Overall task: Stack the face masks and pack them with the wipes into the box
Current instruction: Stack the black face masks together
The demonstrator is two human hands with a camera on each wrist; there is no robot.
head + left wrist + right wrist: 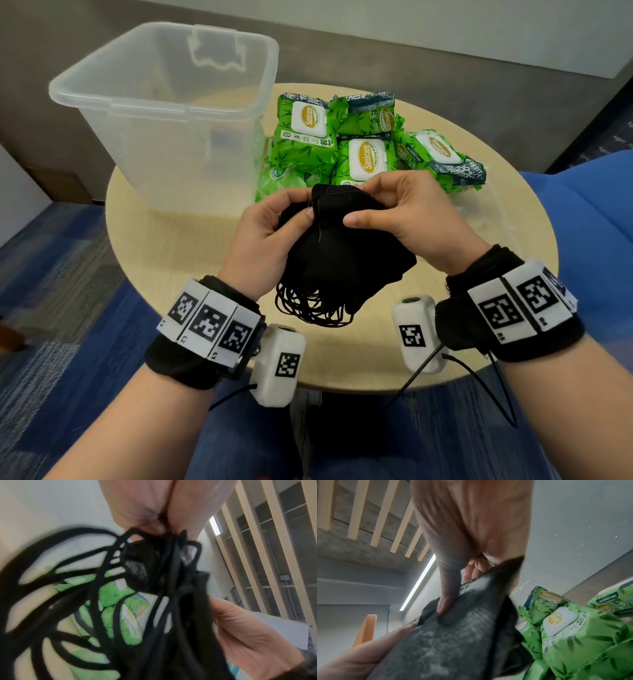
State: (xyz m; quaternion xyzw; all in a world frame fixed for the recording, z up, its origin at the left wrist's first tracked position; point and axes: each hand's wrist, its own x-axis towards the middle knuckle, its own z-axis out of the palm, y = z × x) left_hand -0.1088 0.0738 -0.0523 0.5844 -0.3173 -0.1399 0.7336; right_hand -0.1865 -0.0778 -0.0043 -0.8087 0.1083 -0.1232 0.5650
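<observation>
Green wipes packs [359, 150] printed "Sanicare Cleansing Wipes" and "80" lie heaped on the round wooden desk [164, 246], just right of the clear plastic box [137, 102]. Near the desk's front edge, the left hand [263, 240] and right hand [407, 216] both grip a bundle of black face masks [342, 253], ear loops [308, 305] dangling. Coded wristbands [209, 322] read "L2" and "R5".

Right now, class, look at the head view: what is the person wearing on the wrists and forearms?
Bare forearms, no sleeves. Each wrist has a black fabric wristband carrying white rectangular tiles printed with black square markers. A white boxy camera unit, also marked, sits at each inner wrist, trailing a thin black cable.
</observation>
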